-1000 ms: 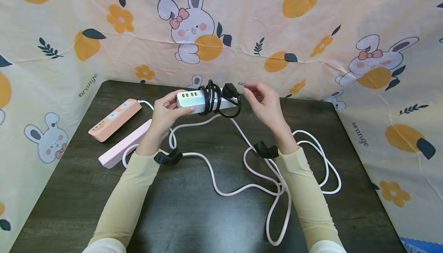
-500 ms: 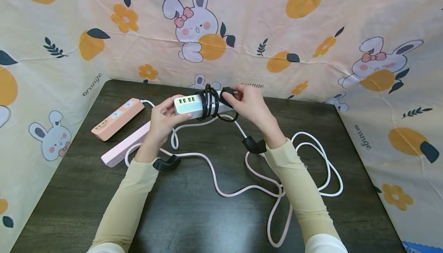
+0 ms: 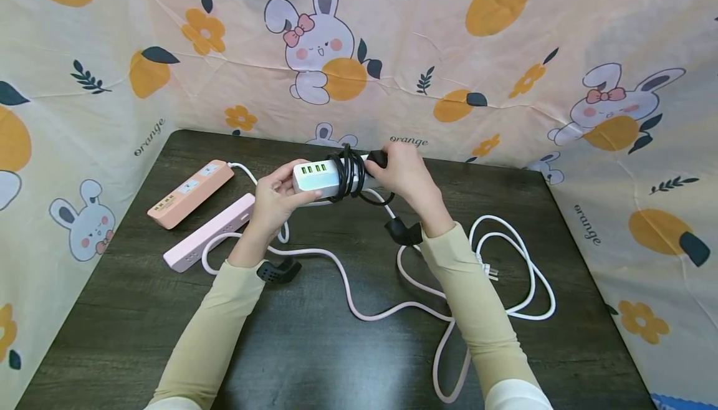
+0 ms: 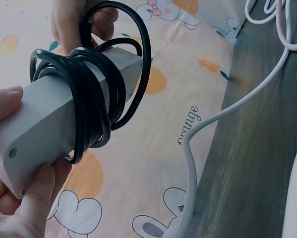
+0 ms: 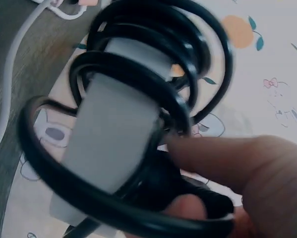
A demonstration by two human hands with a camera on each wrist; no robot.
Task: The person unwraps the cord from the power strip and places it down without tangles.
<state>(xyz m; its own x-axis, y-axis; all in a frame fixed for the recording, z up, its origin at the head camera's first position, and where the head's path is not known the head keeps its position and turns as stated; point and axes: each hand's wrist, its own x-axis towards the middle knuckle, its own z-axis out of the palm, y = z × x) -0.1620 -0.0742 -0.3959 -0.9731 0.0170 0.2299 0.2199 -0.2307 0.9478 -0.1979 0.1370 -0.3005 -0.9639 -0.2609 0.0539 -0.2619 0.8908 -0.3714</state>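
My left hand holds a white power strip by its left end, off the table, thumb in front and fingers behind. Its own black cord is wound several times around the strip's middle, as the left wrist view also shows. At the strip's right end, my right hand pinches the black plug of that cord between thumb and fingers. A loose loop of black cord hangs near the plug in the right wrist view. Part of the plug is hidden behind the right fingers.
An orange-pink power strip and a pink power strip lie at the left of the dark table. Their pale cables loop across the middle and right. A white plug lies beside my right forearm. Printed cloth hangs behind.
My right hand has moved left onto the black plug and now pinches it. The left hand and the white strip have shifted slightly right and down.
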